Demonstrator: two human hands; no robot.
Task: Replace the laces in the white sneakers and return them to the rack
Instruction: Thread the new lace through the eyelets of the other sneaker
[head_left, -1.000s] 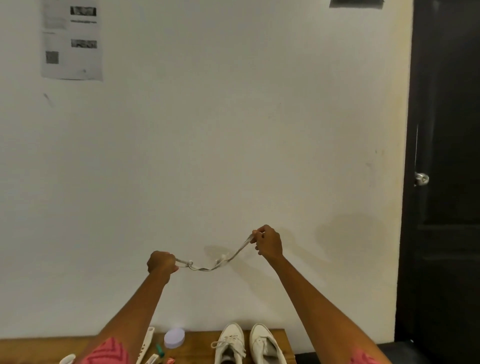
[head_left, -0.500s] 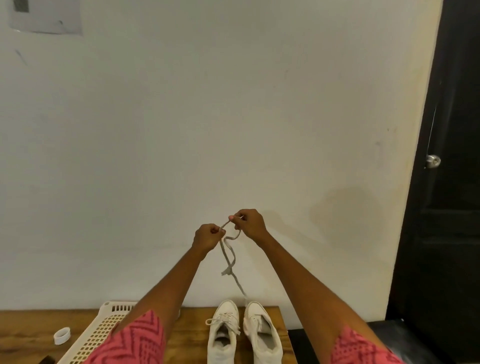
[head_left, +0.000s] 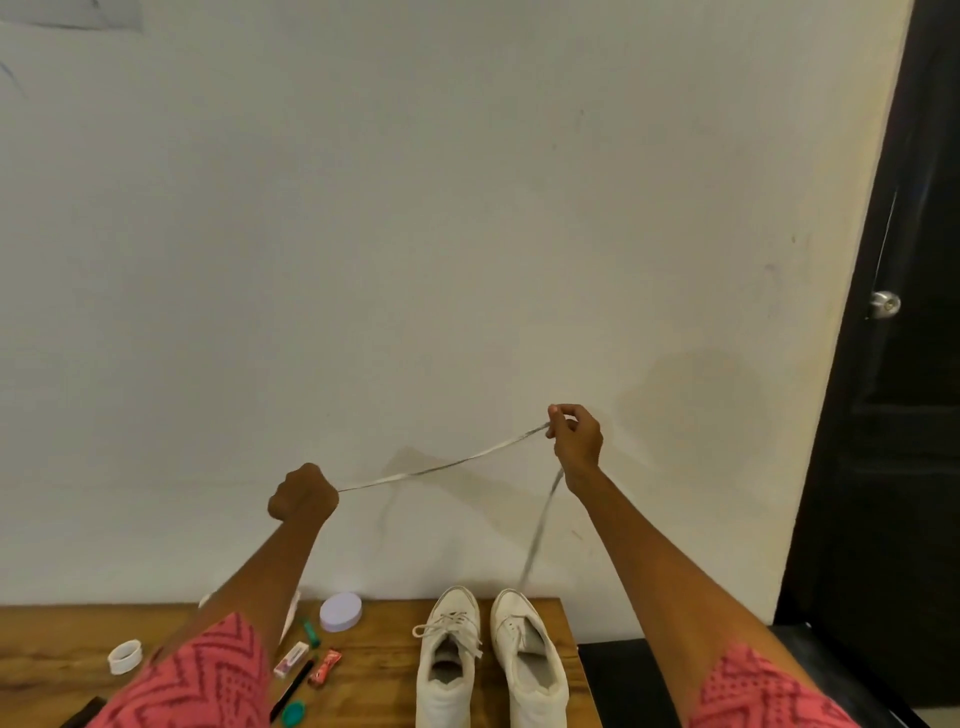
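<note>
Lace (head_left: 441, 466) stretches taut between both raised hands, well above the worktop (head_left: 379, 670), with a loose tail hanging from the right hand (head_left: 575, 441) down toward the right sneaker (head_left: 530, 670). That sneaker looks unlaced; the left sneaker (head_left: 447, 670) beside it is laced, its bow loose. The left hand (head_left: 304, 492) is a closed fist around one end of the lace; the right hand pinches it between thumb and curled fingers, held higher and farther out. Both arms reach forward, the wrists level with the wall's lower part. Judging from this, a hard tug could slip the lace from the pinch, and the swinging tail could snag the sneaker or sweep into the small clutter near the lilac lid (head_left: 340, 611).
</note>
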